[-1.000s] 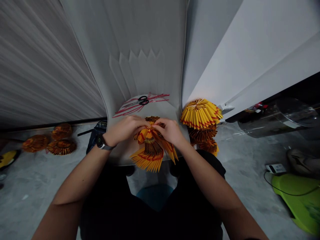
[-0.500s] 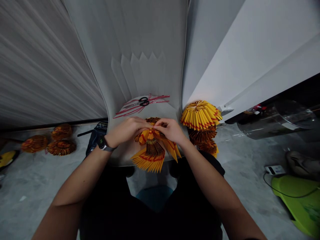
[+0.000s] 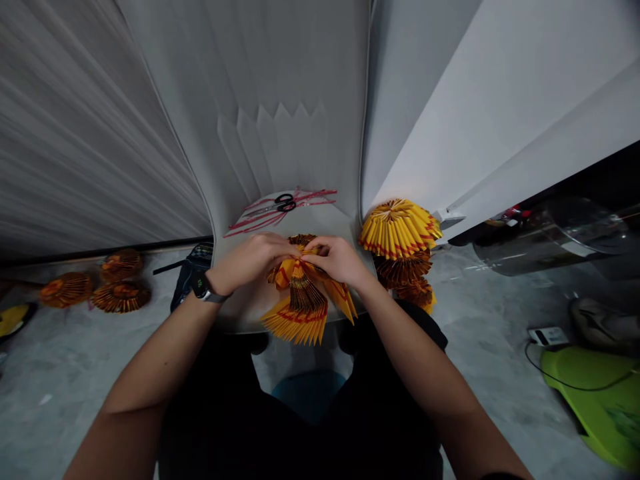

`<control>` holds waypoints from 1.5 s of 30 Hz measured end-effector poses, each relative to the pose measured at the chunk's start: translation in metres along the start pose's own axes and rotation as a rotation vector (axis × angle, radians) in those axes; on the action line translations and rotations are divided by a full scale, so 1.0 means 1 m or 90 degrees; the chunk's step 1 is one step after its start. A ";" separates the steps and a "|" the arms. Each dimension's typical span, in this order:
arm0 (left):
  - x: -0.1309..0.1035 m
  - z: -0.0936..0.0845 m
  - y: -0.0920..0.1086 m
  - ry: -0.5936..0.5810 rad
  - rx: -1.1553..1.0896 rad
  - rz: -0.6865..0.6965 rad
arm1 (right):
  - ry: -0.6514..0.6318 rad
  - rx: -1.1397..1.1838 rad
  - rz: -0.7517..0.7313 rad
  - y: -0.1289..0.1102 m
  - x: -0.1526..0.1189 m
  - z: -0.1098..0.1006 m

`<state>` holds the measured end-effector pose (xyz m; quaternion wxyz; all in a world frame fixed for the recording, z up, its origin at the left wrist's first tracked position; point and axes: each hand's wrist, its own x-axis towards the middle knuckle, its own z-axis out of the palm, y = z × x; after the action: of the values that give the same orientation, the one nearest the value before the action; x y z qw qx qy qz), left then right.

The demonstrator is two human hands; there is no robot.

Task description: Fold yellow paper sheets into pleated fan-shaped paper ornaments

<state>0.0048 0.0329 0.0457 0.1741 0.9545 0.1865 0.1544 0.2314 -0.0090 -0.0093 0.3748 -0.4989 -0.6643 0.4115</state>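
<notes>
On the seat of a grey chair [image 3: 240, 313] lies a pleated yellow and gold paper fan [image 3: 303, 300] with red trim, gathered at its middle. My left hand [image 3: 263, 257] has its fingers pinched on that gathered middle. From the other side, my right hand [image 3: 340, 259] closes thumb and fingers at the same spot. A bit of red string seems to cross there, though the fingertips hide most of it. Behind the hands, black-handled scissors [image 3: 285, 202] rest among loose red strings [image 3: 315, 196].
Stacked pleated paper pieces [image 3: 400, 230] stand right of the chair. Several round pleated pieces [image 3: 123, 295] lie on the floor at left, near a dark bag [image 3: 187, 277]. A white wall, a clear plastic bin [image 3: 550, 237] and a green plastic item [image 3: 590, 393] are at right.
The right hand's fingers have curled in closer to the fan's middle. The left hand stays about where it was. The whole view has shifted slightly.
</notes>
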 end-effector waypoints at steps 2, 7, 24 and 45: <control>0.000 0.000 0.000 0.000 0.000 -0.003 | 0.007 -0.021 -0.011 -0.002 0.000 -0.001; -0.002 0.002 0.000 0.021 0.023 -0.014 | -0.002 0.021 -0.025 -0.003 0.001 -0.003; 0.001 -0.001 -0.001 -0.012 0.019 -0.002 | 0.009 0.017 -0.003 -0.002 0.002 0.004; 0.001 0.003 -0.013 0.003 -0.005 0.002 | -0.266 -0.238 -0.071 0.000 -0.093 -0.036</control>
<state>0.0026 0.0441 0.0380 0.1776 0.9537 0.1849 0.1574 0.2853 -0.0933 -0.0040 0.1532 -0.4264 -0.8180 0.3545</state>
